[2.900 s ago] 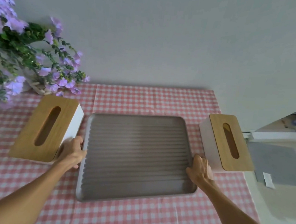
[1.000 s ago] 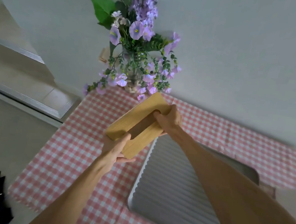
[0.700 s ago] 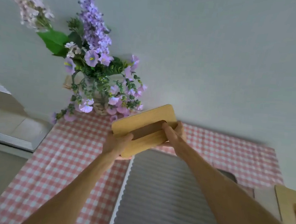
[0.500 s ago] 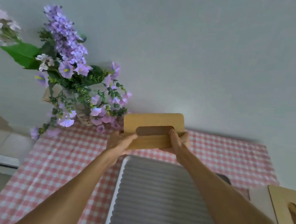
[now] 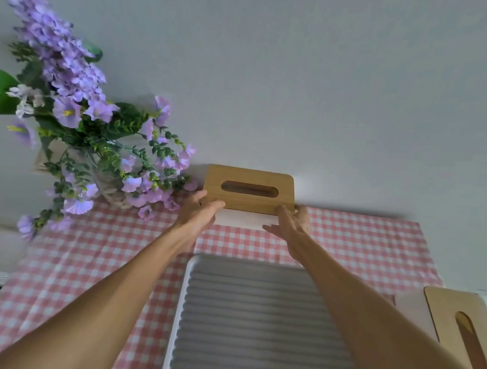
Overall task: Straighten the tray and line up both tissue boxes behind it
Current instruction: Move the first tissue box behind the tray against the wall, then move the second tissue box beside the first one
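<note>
A white tissue box with a wooden slotted lid [image 5: 249,189] sits on the checked cloth against the wall, its long side parallel to the wall, behind the tray's far left part. My left hand [image 5: 200,214] grips its left end and my right hand [image 5: 292,224] presses its right end. The grey ribbed tray [image 5: 222,331] lies below my arms, its far edge about square to the wall. The second tissue box [image 5: 460,330], also wooden-lidded, stands to the right of the tray, its slot pointing away from me.
A vase of purple flowers [image 5: 73,114] stands at the back left, its blooms touching the left end of the held box. The pink checked tablecloth [image 5: 95,259] covers the table. A bare strip of cloth [image 5: 364,243] runs between tray and wall on the right.
My hands left the tray's sides, lifted the left tissue box, turned it crosswise and carried it back. It now rests on the cloth against the wall.
</note>
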